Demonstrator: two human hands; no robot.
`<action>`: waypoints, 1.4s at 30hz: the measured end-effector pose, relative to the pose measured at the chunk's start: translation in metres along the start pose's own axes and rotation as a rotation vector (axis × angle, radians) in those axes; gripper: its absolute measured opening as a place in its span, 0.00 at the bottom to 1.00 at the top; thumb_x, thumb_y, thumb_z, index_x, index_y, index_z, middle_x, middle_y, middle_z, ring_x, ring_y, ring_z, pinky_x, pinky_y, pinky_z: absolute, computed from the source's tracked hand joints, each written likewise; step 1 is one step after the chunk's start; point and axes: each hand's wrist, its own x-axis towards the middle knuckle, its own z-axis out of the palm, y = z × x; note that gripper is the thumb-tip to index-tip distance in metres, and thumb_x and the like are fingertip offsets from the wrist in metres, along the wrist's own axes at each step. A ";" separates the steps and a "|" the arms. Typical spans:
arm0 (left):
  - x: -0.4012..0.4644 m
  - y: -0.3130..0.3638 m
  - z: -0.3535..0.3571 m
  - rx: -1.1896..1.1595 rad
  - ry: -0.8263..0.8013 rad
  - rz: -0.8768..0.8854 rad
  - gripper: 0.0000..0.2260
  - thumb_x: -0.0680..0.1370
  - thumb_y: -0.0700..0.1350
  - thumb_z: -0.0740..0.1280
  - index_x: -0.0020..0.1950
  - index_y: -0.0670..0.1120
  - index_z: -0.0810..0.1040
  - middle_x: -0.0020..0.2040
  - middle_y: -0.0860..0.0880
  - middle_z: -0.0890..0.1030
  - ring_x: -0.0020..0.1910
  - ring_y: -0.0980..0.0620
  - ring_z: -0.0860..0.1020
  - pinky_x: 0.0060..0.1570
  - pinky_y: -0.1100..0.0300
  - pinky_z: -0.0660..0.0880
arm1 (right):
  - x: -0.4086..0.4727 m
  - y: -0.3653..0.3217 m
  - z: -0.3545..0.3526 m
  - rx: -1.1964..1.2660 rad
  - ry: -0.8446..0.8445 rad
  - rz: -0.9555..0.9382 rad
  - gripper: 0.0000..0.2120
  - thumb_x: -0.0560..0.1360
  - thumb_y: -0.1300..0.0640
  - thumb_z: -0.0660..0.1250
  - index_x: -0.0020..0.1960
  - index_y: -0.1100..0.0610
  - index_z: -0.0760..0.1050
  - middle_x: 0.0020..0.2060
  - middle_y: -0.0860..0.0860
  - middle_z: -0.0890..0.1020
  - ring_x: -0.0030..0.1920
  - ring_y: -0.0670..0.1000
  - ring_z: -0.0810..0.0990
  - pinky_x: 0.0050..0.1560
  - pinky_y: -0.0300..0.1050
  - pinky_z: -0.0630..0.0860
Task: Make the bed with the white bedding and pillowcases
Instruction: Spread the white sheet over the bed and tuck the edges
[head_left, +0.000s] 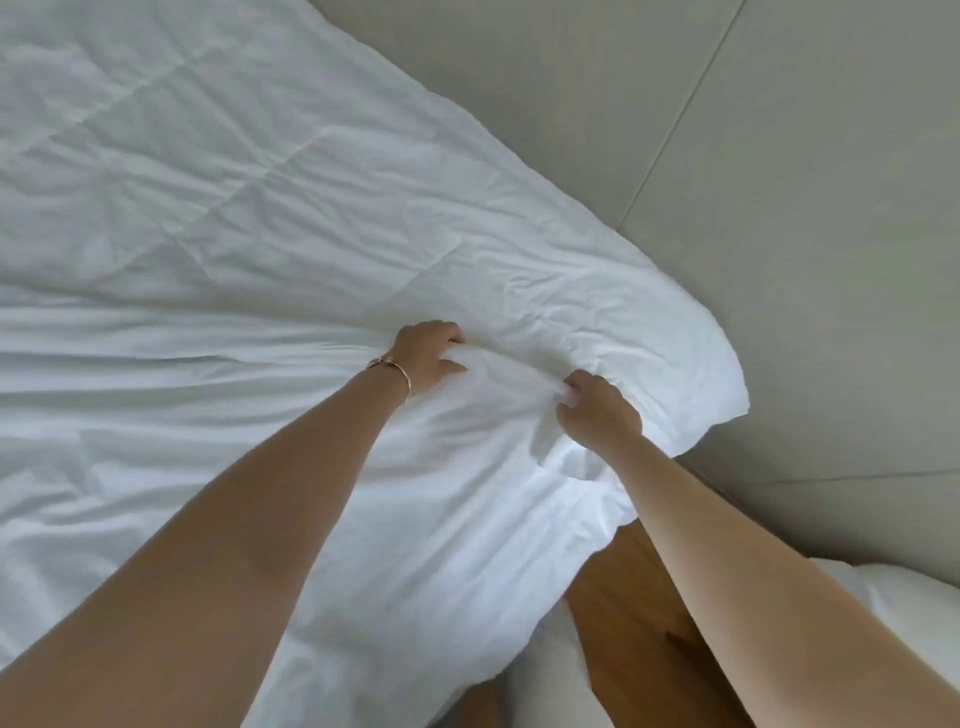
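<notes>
A white quilted duvet (218, 171) covers the upper left of the bed, its corner reaching toward the headboard. A smoother white sheet (156, 426) lies over its near part and hangs off the bed's edge. My left hand (428, 358), with a thin bracelet on the wrist, grips a bunched fold of the white bedding. My right hand (597, 408) grips the same fold a short way to the right, so the cloth is stretched between both fists. The duvet's rounded corner (717, 395) lies just right of my right hand.
A grey-beige padded headboard or wall panel (727, 156) runs along the right and top. Wooden floor (639, 613) shows below the hanging bedding. Another piece of white fabric (904, 608) sits at the lower right edge.
</notes>
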 end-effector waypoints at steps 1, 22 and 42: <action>0.005 -0.006 0.002 -0.066 0.014 -0.001 0.16 0.74 0.47 0.72 0.59 0.43 0.76 0.56 0.47 0.78 0.58 0.47 0.75 0.57 0.58 0.66 | 0.006 0.005 0.004 0.055 0.027 0.027 0.15 0.73 0.55 0.62 0.60 0.47 0.71 0.51 0.44 0.76 0.51 0.51 0.75 0.45 0.44 0.69; 0.096 0.082 0.007 -0.188 0.507 0.097 0.06 0.76 0.33 0.62 0.48 0.36 0.79 0.39 0.48 0.75 0.40 0.53 0.70 0.39 0.78 0.62 | 0.031 0.119 0.014 1.109 0.469 0.339 0.10 0.76 0.59 0.62 0.37 0.55 0.73 0.28 0.46 0.70 0.31 0.46 0.67 0.35 0.41 0.66; 0.242 0.132 0.047 0.078 0.464 0.260 0.06 0.76 0.38 0.64 0.46 0.38 0.81 0.47 0.39 0.82 0.48 0.39 0.79 0.48 0.53 0.71 | 0.120 0.266 -0.027 0.715 0.528 0.404 0.08 0.80 0.49 0.61 0.46 0.50 0.75 0.34 0.46 0.76 0.44 0.54 0.75 0.40 0.45 0.67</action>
